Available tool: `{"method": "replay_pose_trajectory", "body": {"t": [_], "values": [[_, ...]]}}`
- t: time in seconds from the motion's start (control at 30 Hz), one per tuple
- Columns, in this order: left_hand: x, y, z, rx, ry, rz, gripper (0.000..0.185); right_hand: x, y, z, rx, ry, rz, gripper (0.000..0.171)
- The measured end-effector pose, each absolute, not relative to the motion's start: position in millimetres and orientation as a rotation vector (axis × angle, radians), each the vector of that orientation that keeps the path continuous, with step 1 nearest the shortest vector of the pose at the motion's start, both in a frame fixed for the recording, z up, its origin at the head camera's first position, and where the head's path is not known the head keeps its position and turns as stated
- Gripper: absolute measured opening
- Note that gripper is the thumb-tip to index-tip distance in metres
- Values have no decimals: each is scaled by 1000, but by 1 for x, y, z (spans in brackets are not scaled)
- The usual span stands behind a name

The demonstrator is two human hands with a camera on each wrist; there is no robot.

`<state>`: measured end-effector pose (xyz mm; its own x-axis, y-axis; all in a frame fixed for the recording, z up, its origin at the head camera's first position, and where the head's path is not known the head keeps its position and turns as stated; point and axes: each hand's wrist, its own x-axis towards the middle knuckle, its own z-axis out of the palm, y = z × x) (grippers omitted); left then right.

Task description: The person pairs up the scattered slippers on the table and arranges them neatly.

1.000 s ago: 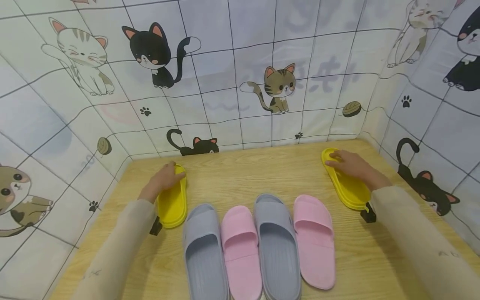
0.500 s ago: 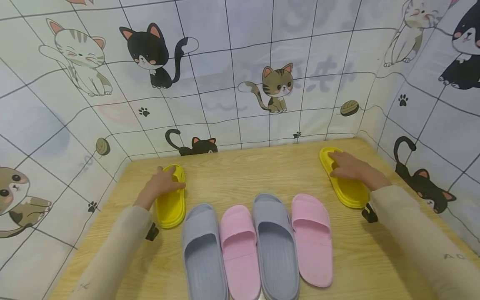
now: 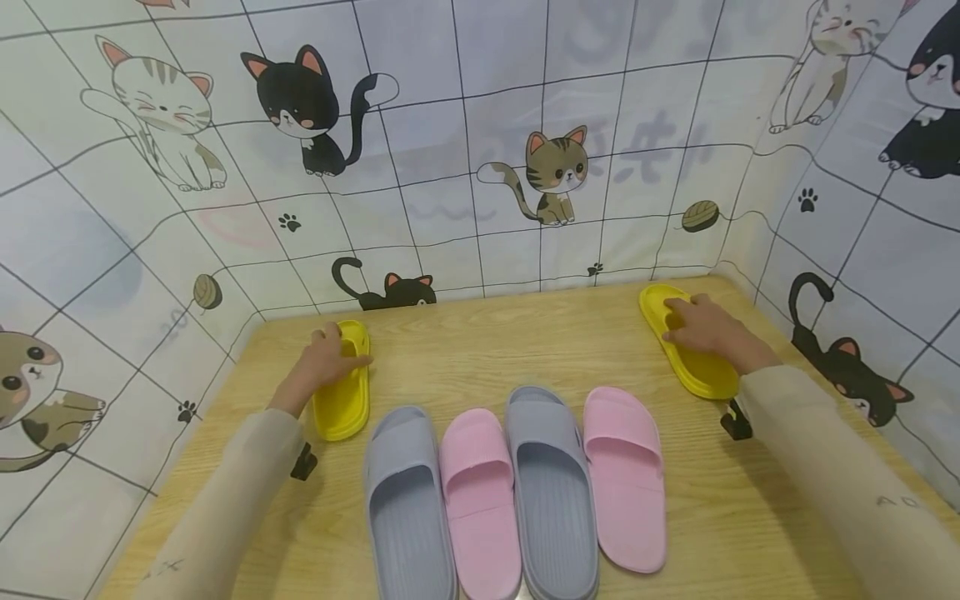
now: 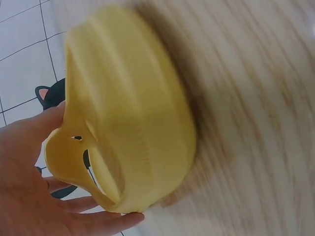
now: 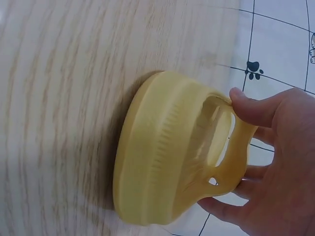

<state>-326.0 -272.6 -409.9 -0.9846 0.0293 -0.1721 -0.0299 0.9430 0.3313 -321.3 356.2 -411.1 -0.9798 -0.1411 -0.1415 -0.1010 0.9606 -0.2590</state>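
Note:
Two yellow slippers lie far apart at the back of a wooden table (image 3: 480,342). My left hand (image 3: 322,360) grips the left yellow slipper (image 3: 347,410) by its strap, thumb on one side and fingers on the other. In the left wrist view, that yellow slipper (image 4: 142,108) shows its heel end close to the wood. On the right, my right hand (image 3: 703,323) holds the other yellow slipper (image 3: 705,377) by the strap. The right wrist view shows its thumb and fingers across the strap, with the heel of this slipper (image 5: 157,152) close over the wood.
Between the hands stands a row of slippers: a left grey one (image 3: 408,508), a left pink one (image 3: 483,508), a right grey one (image 3: 555,508) and a right pink one (image 3: 630,492). A cat-print tiled wall covering (image 3: 465,167) encloses the table's back and sides.
Both yellow slippers have shifted slightly up in the head view, towards the back wall, with my hands on them. The grey and pink slippers have stayed in place.

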Motion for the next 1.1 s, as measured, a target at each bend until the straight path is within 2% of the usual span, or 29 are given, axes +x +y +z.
{"method": "replay_pose_trajectory", "body": {"t": [0.23,0.47,0.67,1.1], "values": [[-324,-271,-409,-56,2905,510,97,-325,356,-412,-44,2929,-539,78],[-321,-265,-396,-37,2814,458,113,-325,354,-412,-17,3002,-507,70],[-322,-270,-394,16,2801,468,111,-330,355,-412,-31,3021,-446,69],[-331,-283,-403,82,2856,495,107,-331,355,-406,-57,2901,-489,81]]}}
